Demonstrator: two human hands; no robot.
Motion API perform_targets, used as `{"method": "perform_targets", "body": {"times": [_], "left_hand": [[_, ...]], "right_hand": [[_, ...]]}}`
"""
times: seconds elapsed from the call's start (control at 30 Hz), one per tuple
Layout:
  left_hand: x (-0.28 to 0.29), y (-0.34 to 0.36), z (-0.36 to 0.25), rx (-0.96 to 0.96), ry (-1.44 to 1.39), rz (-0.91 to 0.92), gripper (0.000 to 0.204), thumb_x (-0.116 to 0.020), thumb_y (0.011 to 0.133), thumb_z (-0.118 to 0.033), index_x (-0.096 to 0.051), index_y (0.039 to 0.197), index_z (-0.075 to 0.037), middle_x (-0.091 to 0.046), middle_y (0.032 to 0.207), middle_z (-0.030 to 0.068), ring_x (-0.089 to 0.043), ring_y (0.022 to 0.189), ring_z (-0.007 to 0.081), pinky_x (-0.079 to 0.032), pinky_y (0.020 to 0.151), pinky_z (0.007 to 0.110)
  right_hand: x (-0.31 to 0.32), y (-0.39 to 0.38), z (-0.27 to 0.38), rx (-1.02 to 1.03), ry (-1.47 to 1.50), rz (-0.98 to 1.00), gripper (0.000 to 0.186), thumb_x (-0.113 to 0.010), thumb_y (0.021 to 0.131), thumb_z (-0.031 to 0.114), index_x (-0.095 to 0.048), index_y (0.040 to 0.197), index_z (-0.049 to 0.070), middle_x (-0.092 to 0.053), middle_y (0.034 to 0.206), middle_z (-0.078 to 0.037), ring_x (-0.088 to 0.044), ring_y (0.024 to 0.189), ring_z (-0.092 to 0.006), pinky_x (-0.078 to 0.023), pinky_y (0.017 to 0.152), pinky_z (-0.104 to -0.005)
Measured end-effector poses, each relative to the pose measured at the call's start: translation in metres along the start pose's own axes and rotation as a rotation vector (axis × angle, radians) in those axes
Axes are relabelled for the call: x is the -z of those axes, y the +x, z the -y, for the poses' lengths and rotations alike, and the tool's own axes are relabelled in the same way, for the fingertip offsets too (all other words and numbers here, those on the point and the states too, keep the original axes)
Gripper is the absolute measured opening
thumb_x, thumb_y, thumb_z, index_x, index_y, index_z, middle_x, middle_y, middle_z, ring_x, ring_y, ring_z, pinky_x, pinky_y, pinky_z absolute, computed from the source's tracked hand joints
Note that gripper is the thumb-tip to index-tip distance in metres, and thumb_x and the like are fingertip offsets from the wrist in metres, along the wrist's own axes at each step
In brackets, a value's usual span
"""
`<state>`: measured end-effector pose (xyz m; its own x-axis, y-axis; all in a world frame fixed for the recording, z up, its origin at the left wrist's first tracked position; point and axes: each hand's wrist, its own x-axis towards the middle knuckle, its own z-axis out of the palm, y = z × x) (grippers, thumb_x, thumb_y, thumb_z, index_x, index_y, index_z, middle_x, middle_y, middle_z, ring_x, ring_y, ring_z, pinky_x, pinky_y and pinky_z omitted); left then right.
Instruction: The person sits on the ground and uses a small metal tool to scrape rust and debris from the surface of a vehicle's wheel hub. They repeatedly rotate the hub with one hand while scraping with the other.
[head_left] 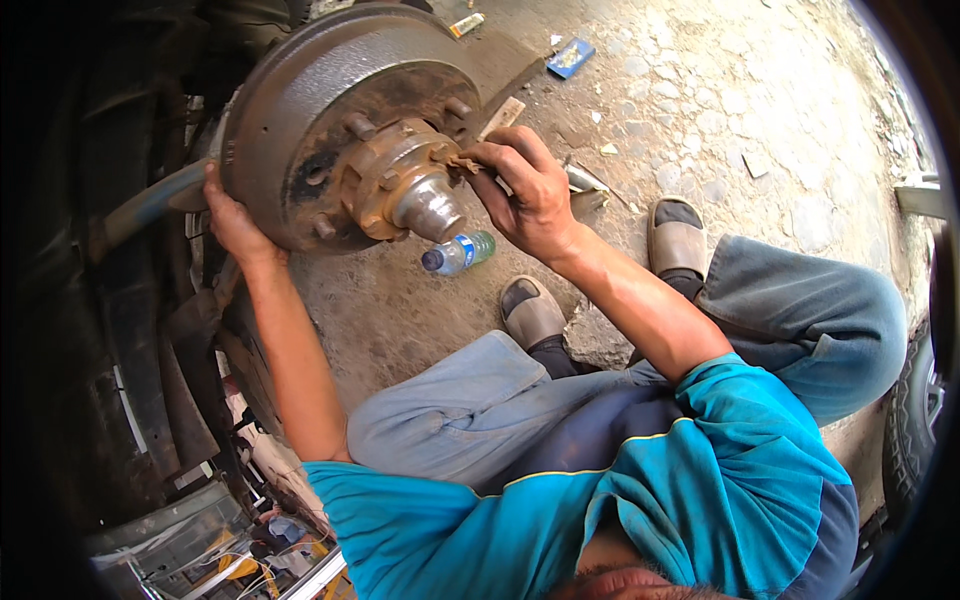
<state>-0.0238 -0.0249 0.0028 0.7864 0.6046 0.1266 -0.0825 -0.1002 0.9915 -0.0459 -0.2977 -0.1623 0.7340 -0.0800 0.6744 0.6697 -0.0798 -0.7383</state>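
Observation:
A large rusty brake drum (330, 90) fills the upper left, with wheel studs around its brown hub (385, 180) and a shiny metal cap (430, 207) at the centre. My left hand (243, 225) grips the drum's lower left rim, its fingers partly hidden by the edge. At the right side of the hub, my right hand (525, 190) is closed in a pinch. Between its fingertips sticks out a small brown crumpled piece (462, 164), touching or very close to a hub bolt; its exact kind is unclear.
Below the hub a plastic bottle (459, 252) lies on the ground. A blue flat box (571, 58) and a small tube (467, 25) lie farther off. A stone (597, 335) sits between my sandals. Dark vehicle parts line the left; a tyre (912, 420) stands at the right.

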Motion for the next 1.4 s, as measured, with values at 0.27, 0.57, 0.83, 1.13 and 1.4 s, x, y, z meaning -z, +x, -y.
{"method": "perform_targets", "body": {"times": [0.27, 0.57, 0.83, 1.13, 1.4], "left_hand": [[0.005, 0.003, 0.008, 0.017, -0.037, 0.014, 0.061, -0.054, 0.105, -0.043, -0.052, 0.142, 0.004, -0.060, 0.138, 0.0148, -0.060, 0.125, 0.0264, -0.048, 0.106, 0.039], [0.000, 0.000, 0.008, -0.028, 0.037, -0.016, 0.061, -0.053, 0.104, -0.045, -0.052, 0.141, 0.004, -0.061, 0.137, 0.0145, -0.062, 0.123, 0.0263, -0.050, 0.104, 0.039], [0.006, 0.006, 0.007, -0.028, 0.031, -0.010, 0.063, -0.056, 0.103, -0.045, -0.052, 0.141, 0.006, -0.061, 0.137, 0.0155, -0.064, 0.120, 0.0276, -0.053, 0.101, 0.040], [-0.003, 0.003, 0.001, -0.032, 0.015, -0.024, 0.062, -0.057, 0.103, -0.043, -0.053, 0.139, 0.007, -0.064, 0.131, 0.0162, -0.067, 0.113, 0.0262, -0.055, 0.096, 0.039], [-0.006, -0.005, 0.007, -0.028, 0.018, -0.060, 0.062, -0.058, 0.102, -0.043, -0.054, 0.139, 0.007, -0.065, 0.129, 0.0161, -0.068, 0.111, 0.0268, -0.055, 0.096, 0.039]], "right_hand": [[0.003, 0.003, 0.006, -0.001, -0.007, 0.019, 0.030, -0.077, 0.079, -0.002, -0.068, 0.106, 0.004, -0.064, 0.102, -0.012, -0.064, 0.089, -0.0308, -0.053, 0.075, -0.0395], [0.006, 0.004, 0.003, 0.043, -0.050, 0.034, 0.031, -0.077, 0.078, -0.003, -0.068, 0.107, 0.003, -0.064, 0.102, -0.012, -0.063, 0.089, -0.0312, -0.053, 0.075, -0.0393], [0.001, 0.002, 0.000, 0.045, -0.038, 0.006, 0.031, -0.077, 0.077, -0.003, -0.067, 0.106, 0.002, -0.063, 0.102, -0.013, -0.063, 0.089, -0.0315, -0.053, 0.075, -0.0397], [-0.003, 0.005, 0.005, 0.011, 0.003, -0.022, 0.029, -0.077, 0.077, -0.002, -0.068, 0.105, 0.002, -0.063, 0.101, -0.013, -0.063, 0.088, -0.0313, -0.053, 0.074, -0.0388], [0.000, 0.002, 0.007, 0.020, -0.031, 0.008, 0.030, -0.076, 0.077, -0.002, -0.067, 0.104, 0.003, -0.063, 0.102, -0.013, -0.063, 0.089, -0.0319, -0.052, 0.075, -0.0404]]}}
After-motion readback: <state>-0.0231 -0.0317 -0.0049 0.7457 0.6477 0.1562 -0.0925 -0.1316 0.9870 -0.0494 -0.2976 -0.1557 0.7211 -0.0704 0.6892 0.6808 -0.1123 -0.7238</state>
